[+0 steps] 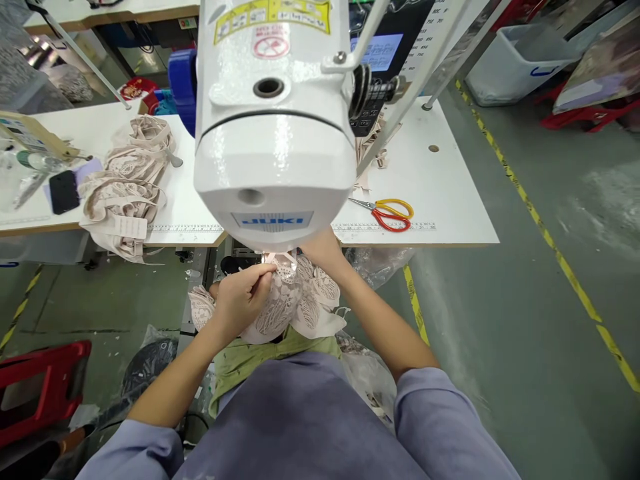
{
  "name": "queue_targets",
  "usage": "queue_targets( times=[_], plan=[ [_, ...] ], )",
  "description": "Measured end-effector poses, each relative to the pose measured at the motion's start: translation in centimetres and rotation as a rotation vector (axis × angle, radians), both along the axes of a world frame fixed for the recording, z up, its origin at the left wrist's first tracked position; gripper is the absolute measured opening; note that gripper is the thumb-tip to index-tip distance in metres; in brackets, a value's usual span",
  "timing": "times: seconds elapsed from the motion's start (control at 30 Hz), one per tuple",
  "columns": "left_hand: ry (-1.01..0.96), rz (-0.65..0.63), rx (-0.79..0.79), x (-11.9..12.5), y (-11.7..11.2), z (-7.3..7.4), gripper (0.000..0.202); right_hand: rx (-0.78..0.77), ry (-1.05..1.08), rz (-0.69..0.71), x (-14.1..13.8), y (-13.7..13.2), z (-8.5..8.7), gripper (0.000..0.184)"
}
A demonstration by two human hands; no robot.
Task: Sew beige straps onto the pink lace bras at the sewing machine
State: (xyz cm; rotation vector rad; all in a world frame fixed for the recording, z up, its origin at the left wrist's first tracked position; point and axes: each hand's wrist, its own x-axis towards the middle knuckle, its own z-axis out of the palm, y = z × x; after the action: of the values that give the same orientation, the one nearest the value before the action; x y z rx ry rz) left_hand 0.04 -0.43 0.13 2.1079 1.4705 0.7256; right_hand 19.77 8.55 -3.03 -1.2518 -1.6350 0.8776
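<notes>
Below a white JUKI sewing-machine head, the bare left hand pinches a pale beige lace garment; the bare right hand is partly hidden. Metal scissors with yellow and red handles lie on the white tabletop.

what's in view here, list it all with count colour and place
sewing machine: one, white, top centre
screen: one, blue, beside machine
table: at least one, white, beyond hands
scissors: one pair, yellow and red handles, right tabletop
garment pile: one, beige, left tabletop
phone: one, black, far left
bin: one, white, floor upper right
stool: at least one, red, lower left
floor tape: several strips, yellow-black, both sides
lace garment: count unclear, beige, at hands
left hand: one, bare, on lace garment
right hand: one, bare, beside machine
</notes>
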Motion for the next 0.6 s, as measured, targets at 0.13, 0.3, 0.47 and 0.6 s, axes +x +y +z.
queue_targets(
  times=[0.13, 0.3, 0.47, 0.6],
  plan=[
    [0.008, -0.013, 0.018, 0.0, 0.1, -0.4, 0.032, 0.001, 0.008, -0.010, 0.1, -0.1, 0.0, 0.007],
    [0.025, -0.021, 0.018, 0.0, 0.1, -0.6, 0.030, 0.026, 0.001, -0.025, 0.1, -0.2, 0.0, 0.007],
    [0.065, 0.062, 0.135, 0.0, -0.3, -1.5, 0.031, 0.025, 0.041, -0.022, 0.2, -0.3, -0.1, 0.011],
    [0.188, 0.110, 0.437, 1.7, -1.8, -2.0, 0.035, 0.033, 0.027, -0.032, 0.2, -0.4, -0.4, 0.014]
  ],
)
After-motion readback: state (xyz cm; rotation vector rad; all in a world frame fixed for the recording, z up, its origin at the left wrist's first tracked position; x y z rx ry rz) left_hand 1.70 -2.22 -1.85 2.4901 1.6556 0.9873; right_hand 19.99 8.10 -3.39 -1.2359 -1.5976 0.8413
